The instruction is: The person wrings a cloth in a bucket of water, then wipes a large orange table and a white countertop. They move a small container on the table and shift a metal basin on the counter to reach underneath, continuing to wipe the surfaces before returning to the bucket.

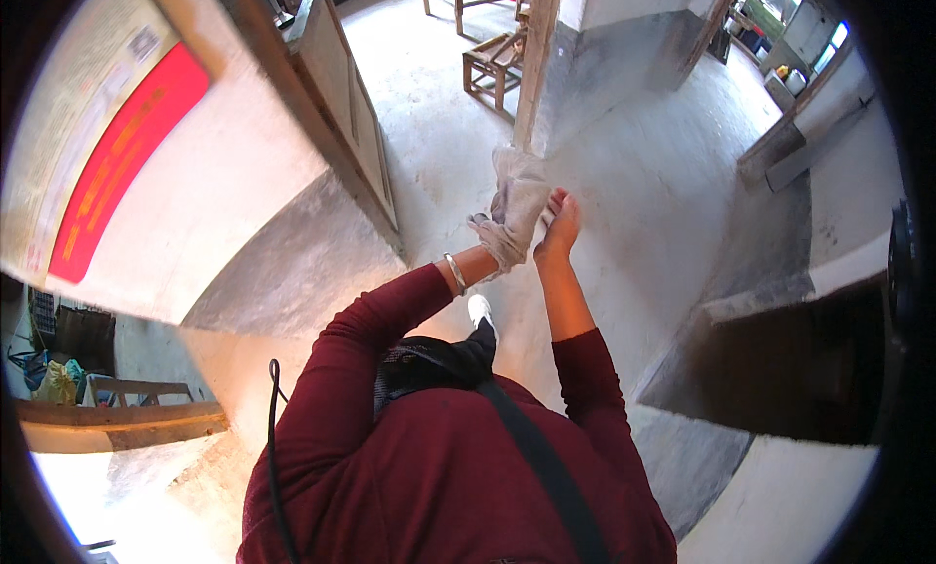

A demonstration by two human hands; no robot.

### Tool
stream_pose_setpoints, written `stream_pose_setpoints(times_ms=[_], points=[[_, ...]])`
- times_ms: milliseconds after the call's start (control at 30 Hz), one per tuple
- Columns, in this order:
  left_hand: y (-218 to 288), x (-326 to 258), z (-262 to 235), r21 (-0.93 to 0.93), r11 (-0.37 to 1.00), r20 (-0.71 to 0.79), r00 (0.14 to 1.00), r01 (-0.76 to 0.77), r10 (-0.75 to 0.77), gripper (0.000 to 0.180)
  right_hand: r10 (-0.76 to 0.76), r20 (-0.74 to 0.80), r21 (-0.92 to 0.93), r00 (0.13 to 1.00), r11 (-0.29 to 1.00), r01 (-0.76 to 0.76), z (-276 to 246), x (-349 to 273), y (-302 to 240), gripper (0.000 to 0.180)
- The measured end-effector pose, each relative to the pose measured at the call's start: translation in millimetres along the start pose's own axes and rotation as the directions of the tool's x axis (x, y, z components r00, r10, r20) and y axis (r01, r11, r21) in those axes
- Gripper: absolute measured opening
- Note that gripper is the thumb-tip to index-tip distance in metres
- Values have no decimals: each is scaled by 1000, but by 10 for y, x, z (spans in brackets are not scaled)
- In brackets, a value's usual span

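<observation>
A loose, translucent plastic glove (526, 189) covers my left hand (512, 208), its crumpled cuff gathered at the wrist just above a silver bracelet (454, 273). Inside the film the fingers seem stretched forward, with the thumb out to the left, though wrinkles blur their outline. My bare right hand (559, 225) is raised close beside the glove on its right. Its fingers are slightly bent and point upward, and I see nothing held in them. Whether the fingertips touch the glove I cannot tell.
A wooden door (346, 86) stands at the left, beside a wall with a red-banded poster (132, 164). Ahead, a wooden stool (494, 69) is by the door post (538, 67). Another doorway opens at the far right. A dark recess (790, 359) lies at right.
</observation>
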State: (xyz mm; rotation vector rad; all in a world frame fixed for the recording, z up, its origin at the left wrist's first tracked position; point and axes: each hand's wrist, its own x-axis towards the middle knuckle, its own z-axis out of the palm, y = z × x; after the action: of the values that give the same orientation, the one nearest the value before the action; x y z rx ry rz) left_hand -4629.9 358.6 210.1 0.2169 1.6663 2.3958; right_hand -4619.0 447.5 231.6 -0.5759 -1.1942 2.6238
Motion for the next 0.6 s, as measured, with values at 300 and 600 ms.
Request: stream_pose_setpoints(times_ms=[300,600], points=[[1077,1807,-7,936,79,349,878,-343,-327,29,117,597,-714,794,-374,592,91,2940,1287,40],[1014,4015,-1507,909,-58,416,888,-413,196,21,-649,506,-780,569,-62,622,2418,3948,1033,39]])
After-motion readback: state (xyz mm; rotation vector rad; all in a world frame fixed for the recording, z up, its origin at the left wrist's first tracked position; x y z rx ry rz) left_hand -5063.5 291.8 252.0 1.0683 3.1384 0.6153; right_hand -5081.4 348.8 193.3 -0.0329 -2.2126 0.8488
